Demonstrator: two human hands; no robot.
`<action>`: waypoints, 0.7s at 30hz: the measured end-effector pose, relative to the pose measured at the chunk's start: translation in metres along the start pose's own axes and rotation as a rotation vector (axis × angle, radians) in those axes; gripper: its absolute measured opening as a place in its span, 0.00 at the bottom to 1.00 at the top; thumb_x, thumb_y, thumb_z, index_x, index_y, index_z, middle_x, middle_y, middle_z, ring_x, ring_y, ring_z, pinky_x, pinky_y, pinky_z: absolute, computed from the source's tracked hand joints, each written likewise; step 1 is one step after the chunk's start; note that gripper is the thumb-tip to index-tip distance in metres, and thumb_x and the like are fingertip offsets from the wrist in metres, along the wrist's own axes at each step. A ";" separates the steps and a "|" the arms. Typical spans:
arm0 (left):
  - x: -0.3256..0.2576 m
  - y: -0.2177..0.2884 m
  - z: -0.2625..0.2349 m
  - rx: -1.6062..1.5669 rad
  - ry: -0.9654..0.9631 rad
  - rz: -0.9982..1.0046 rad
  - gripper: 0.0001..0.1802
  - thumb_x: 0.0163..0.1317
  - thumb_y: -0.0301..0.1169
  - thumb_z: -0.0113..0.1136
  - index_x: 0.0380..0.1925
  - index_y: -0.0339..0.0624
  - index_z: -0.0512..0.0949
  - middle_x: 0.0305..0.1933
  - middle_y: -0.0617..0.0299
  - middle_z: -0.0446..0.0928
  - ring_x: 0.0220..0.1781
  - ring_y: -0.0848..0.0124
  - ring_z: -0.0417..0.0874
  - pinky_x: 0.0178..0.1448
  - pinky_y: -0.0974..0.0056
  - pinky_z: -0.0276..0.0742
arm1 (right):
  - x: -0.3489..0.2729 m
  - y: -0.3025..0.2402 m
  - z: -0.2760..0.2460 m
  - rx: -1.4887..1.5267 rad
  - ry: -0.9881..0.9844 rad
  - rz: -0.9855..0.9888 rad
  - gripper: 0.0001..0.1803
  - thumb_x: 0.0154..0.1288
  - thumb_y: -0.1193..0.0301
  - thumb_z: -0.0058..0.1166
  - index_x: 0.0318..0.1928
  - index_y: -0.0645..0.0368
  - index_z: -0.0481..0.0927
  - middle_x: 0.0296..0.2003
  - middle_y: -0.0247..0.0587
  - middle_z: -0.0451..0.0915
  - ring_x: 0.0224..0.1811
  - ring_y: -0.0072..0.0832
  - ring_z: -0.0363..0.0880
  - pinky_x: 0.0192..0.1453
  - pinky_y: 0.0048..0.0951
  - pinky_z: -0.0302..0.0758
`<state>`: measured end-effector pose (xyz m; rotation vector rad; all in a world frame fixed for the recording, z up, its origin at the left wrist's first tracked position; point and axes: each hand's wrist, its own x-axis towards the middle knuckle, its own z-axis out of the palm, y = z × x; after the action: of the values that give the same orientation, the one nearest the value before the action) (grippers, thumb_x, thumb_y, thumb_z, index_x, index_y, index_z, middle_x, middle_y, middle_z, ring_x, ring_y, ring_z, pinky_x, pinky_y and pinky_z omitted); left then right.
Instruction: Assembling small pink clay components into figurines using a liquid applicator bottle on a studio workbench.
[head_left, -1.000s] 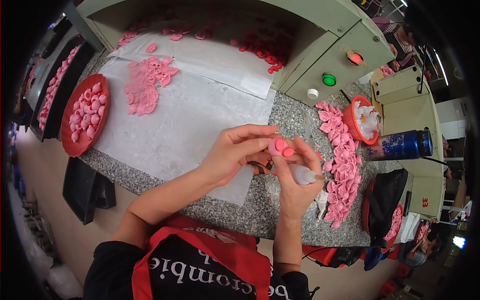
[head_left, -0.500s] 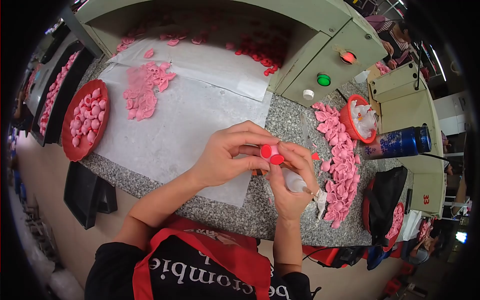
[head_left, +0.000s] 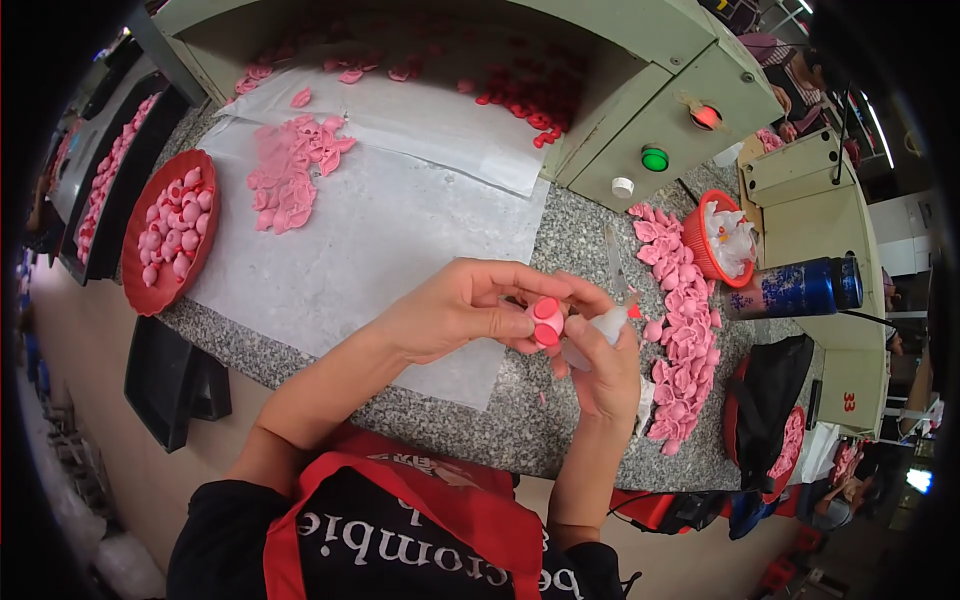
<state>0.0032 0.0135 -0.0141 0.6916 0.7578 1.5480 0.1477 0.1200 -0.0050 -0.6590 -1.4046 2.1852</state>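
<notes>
Above the desk's (head_left: 470,420) near edge, the left hand (head_left: 455,320) pinches a small pink piece (head_left: 546,322) in a fingertip grip. The right hand (head_left: 600,362) clenches a small squeeze bottle (head_left: 598,332), its red tip beside the piece. Pink pieces (head_left: 680,330) pile toward the right edge

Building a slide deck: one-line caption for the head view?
Left hand holds a small pink piece; right hand holds a squeeze bottle beside it.
</notes>
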 end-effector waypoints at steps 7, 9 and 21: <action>0.002 0.008 0.004 -0.037 0.024 -0.072 0.16 0.55 0.22 0.53 0.45 0.31 0.73 0.43 0.51 0.76 0.37 0.70 0.78 0.42 0.67 0.75 | 0.000 -0.002 -0.002 0.037 -0.090 0.179 0.23 0.52 0.75 0.50 0.50 0.73 0.67 0.32 0.46 0.76 0.25 0.25 0.77 0.15 0.15 0.67; 0.001 0.006 0.002 -0.080 0.054 -0.082 0.16 0.53 0.20 0.53 0.44 0.32 0.73 0.43 0.48 0.75 0.40 0.65 0.79 0.45 0.63 0.77 | 0.001 -0.002 0.000 0.032 -0.078 0.187 0.24 0.52 0.76 0.51 0.50 0.73 0.66 0.32 0.46 0.76 0.25 0.25 0.77 0.15 0.15 0.67; 0.003 0.002 0.004 -0.007 0.139 -0.112 0.15 0.52 0.17 0.53 0.43 0.32 0.74 0.46 0.47 0.74 0.43 0.67 0.78 0.46 0.64 0.76 | 0.000 0.004 -0.002 -0.059 -0.011 0.164 0.23 0.51 0.75 0.52 0.48 0.75 0.69 0.30 0.46 0.78 0.25 0.26 0.79 0.16 0.14 0.70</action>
<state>0.0048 0.0162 -0.0098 0.5311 0.8797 1.5069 0.1486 0.1199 -0.0095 -0.8108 -1.4717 2.2828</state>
